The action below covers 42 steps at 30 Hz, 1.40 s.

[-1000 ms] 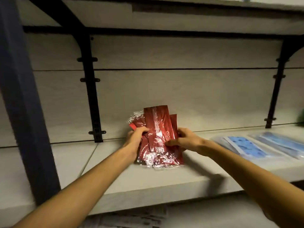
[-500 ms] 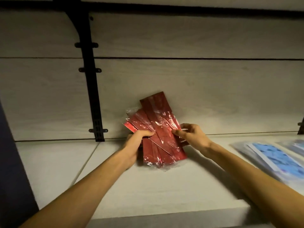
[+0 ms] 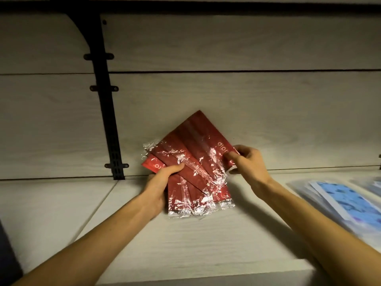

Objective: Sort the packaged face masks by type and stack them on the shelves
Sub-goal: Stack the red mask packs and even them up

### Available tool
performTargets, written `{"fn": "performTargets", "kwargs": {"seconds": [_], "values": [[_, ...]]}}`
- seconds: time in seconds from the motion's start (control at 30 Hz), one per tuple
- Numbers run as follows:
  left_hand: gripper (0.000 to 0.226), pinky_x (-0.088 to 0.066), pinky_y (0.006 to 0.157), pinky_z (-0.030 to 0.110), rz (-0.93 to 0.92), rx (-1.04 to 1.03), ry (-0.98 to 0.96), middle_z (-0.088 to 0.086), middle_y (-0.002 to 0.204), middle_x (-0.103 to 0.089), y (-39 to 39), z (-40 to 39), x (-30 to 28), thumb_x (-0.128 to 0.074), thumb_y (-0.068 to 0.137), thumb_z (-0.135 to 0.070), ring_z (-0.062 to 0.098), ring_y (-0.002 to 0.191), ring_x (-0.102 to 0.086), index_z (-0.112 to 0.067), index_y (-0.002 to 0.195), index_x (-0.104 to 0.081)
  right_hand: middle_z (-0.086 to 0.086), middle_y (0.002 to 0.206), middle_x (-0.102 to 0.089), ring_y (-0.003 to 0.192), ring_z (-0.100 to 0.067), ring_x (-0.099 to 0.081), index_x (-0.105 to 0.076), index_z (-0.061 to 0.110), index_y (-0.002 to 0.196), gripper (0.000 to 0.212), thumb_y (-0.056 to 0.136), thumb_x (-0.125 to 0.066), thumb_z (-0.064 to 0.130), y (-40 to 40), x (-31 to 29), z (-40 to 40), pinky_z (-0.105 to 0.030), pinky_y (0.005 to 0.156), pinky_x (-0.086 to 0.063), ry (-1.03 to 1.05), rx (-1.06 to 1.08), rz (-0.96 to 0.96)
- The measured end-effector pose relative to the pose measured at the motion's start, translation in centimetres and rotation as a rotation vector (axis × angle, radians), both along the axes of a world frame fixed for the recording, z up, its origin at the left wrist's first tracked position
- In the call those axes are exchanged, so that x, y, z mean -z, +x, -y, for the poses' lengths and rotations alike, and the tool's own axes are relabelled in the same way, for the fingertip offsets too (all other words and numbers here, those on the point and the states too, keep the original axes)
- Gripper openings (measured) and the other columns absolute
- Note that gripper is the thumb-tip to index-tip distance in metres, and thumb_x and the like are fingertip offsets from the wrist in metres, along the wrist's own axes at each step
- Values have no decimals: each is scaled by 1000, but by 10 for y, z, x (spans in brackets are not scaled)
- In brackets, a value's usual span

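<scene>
While the left hand (image 3: 159, 183) clasps the fanned red masks (image 3: 193, 164) over the shelf (image 3: 185, 244), the right hand (image 3: 248, 165) pinches the top packet's edge; blue masks (image 3: 342, 201) lie at right.

white lettering on red packets (image 3: 193, 162), unreadable
</scene>
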<state>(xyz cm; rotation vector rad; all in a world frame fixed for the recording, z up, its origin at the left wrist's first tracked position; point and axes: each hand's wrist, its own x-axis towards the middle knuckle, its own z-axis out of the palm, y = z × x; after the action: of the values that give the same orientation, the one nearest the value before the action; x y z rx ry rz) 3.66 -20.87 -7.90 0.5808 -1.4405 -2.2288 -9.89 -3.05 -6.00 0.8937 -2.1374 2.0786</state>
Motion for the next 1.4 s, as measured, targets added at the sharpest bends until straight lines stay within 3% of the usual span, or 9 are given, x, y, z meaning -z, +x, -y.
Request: {"fn": "performTargets", "kwargs": {"seconds": [0.07,0.3,0.5,0.63,0.73,0.87,1.0,1.2,1.4], "values": [[47,-60,86,48,-7,3,-17,15,103,-78,1,-2,0,-85,76,-18,35,95,-75,-8,119,-70,1,73,-73,61,-8,-67,-69,11,93,5,90,-70,7,2,4,2,-24,54,-54,66,-64,33],[50,-63,79,48,-32,45,-11,15,105,-77,4,-6,-5,-86,77,-34,34,94,-76,-12,119,-71,-10,91,-78,71,-17,-71,-72,4,107,24,84,-79,7,5,8,4,-28,62,-61,122,-225,212],[6,-60,55,36,12,111,-32,11,74,-74,4,-3,-2,-68,82,-14,26,59,-71,-10,86,-70,-15,93,-78,70,-18,-72,-75,0,103,20,84,-77,1,9,10,3,-27,61,-61,57,-203,311],[37,-62,72,44,75,75,-108,19,94,-75,5,-3,0,-74,78,-6,33,73,-72,0,114,-70,-8,79,-74,64,-15,-68,-76,4,88,7,82,-79,5,7,7,-1,-27,65,-61,59,-240,365],[39,-61,82,54,75,45,-127,20,95,-77,3,-2,1,-82,75,-7,36,81,-75,-1,112,-73,-8,85,-75,68,-13,-67,-79,8,92,9,84,-78,11,6,4,-2,-23,65,-56,116,-289,368],[40,-60,85,55,49,7,-132,17,94,-78,1,-1,2,-87,73,-13,36,85,-77,-6,110,-74,-13,100,-76,83,-19,-70,-76,3,105,21,88,-74,14,8,4,-2,-28,77,-56,155,-361,347],[41,-59,88,57,49,68,-122,16,100,-78,3,-2,0,-86,76,-24,35,91,-76,-10,113,-74,-10,90,-75,73,-17,-68,-74,3,107,16,94,-66,9,9,7,-2,-26,62,-57,89,-229,277],[39,-61,85,54,36,40,-114,14,96,-79,3,-2,1,-84,77,-19,33,87,-77,-8,113,-72,-1,71,-72,58,-11,-65,-71,10,92,10,93,-62,6,4,1,-7,-26,54,-58,-135,11,265],[41,-62,82,52,-20,-36,-29,12,96,-79,2,2,1,-87,76,-27,32,86,-77,-12,111,-72,-2,67,-70,61,-15,-67,-68,6,94,10,90,-61,12,3,-4,-10,-30,59,-59,-167,-91,402]]}}
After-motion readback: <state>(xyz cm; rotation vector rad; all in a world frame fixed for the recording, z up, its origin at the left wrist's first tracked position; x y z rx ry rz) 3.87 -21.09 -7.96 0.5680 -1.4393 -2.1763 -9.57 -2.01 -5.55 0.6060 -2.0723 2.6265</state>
